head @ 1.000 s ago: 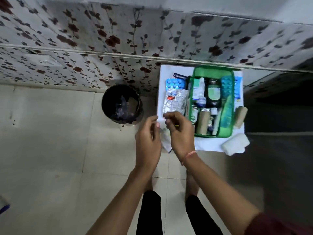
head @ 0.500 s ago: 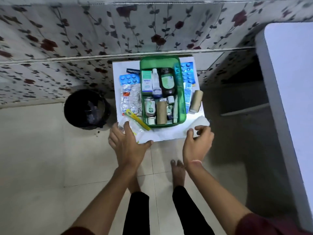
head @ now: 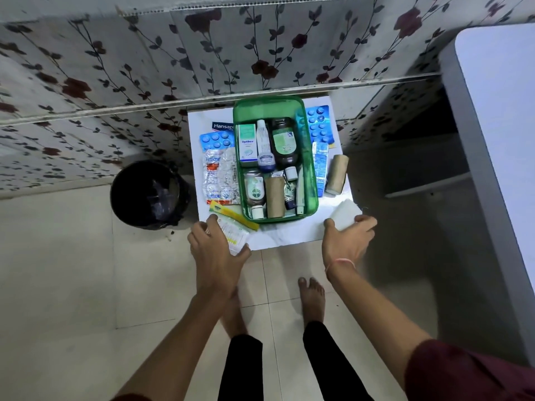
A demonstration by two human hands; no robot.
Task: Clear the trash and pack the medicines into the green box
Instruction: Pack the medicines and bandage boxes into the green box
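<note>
Hands have parted since a second ago, when they met in front of the small white table (head: 289,235) over some small item; half a second back each was already spread toward a near corner, and now each has closed the gap. The left hand (head: 215,250) lies palm down, fingers spread, over a clear plastic packet with a yellow strip (head: 234,227) at the near left corner, pressing or gathering it rather than lifting it. The right hand (head: 346,241) curls its fingers round the near edge of a white folded gauze pad (head: 346,214) at the near right corner; the grip looks partial, not yet closed.

The translucent green plastic box (head: 309,169) sits mid-table, holding bottles, a carton and a tan bandage roll. Outside it lie blue blister strips (head: 217,140), a silver foil tablet strip (head: 220,175), a blue-and-white tube (head: 320,166) and a second tan bandage roll (head: 336,175). The round black bin with dark liner (head: 149,193) stands on the floor just left of the table.

By my reading, the packing is only partly done: the pad likely belongs in the box, and the packet goes to box or bin depending on whether it is empty, which I cannot tell.
</note>
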